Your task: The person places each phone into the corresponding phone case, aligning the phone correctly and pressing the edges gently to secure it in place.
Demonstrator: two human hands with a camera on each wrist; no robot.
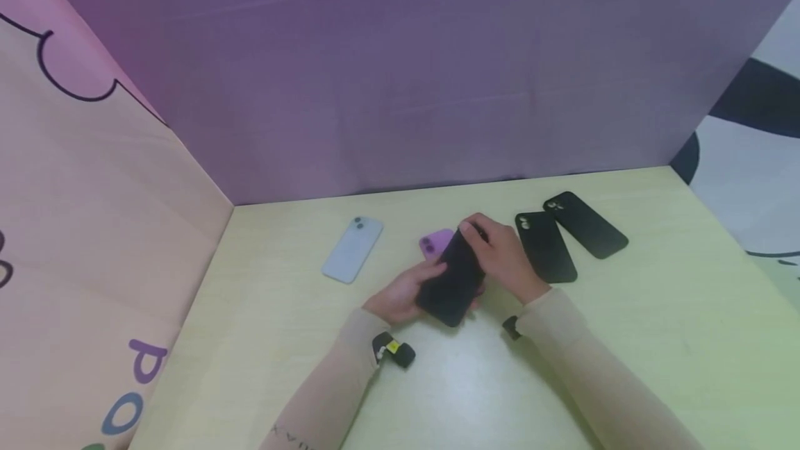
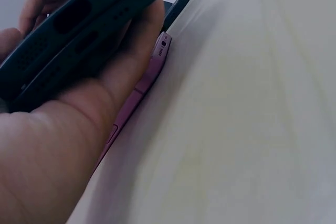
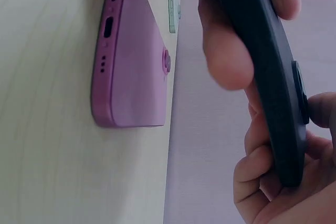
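Left hand [image 1: 400,294] and right hand [image 1: 505,255]: fingers gripping two layered, dark, matte, phone-shaped slabs [image 1: 455,287], apparently joining or separating them; next move likely calling for careful edge pressure.

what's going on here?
A person grips a black case with both hands: the left hand at its near end, the right hand at its far end. Whether a phone is inside can't be told. On the table, the purple phone lies partly hidden behind the held case, the pale blue phone to the left, two other cases to the right.
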